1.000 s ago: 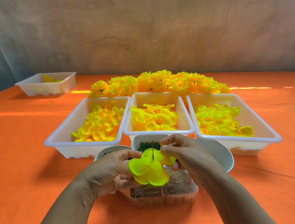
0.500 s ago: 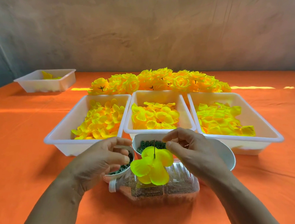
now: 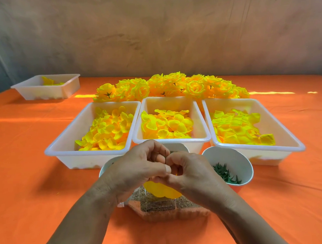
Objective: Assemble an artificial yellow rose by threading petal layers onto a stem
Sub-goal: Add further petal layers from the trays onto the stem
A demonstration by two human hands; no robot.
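**Rose build status: early on this one, I'd say**

Both hands are bunched together low in the middle, right over the clear container (image 3: 160,208) with the sandy filler. The left hand (image 3: 138,170) and right hand (image 3: 194,175) each have their fingers curled in tight, pinching at the stem (image 3: 165,155) from either side. I can't tell whether they're also gripping petals, because the knuckles hide that.

The stem is only a thin dark sliver poking out between the fingertips. Its long axis runs pretty much upright, with the free tip pointing up and a touch away from the camera. The lower end is buried behind the hands, so I can't say where it finishes.

One yellow petal layer (image 3: 161,190) is on it, sitting under the palms with its lobes drooping down toward the container.

As for progress, the pile of finished roses (image 3: 169,86) at the back is fat and many-layered, and this one is nowhere near that. My guess is that at least one layer is threaded and most are still to come from the left tray (image 3: 65,144), middle tray (image 3: 172,139) and right tray (image 3: 286,140), which all hold loose petals. The green leafy bits (image 3: 225,172) in the cup (image 3: 230,155) just right of the hands probably go on last — nothing green shows under the petals yet.
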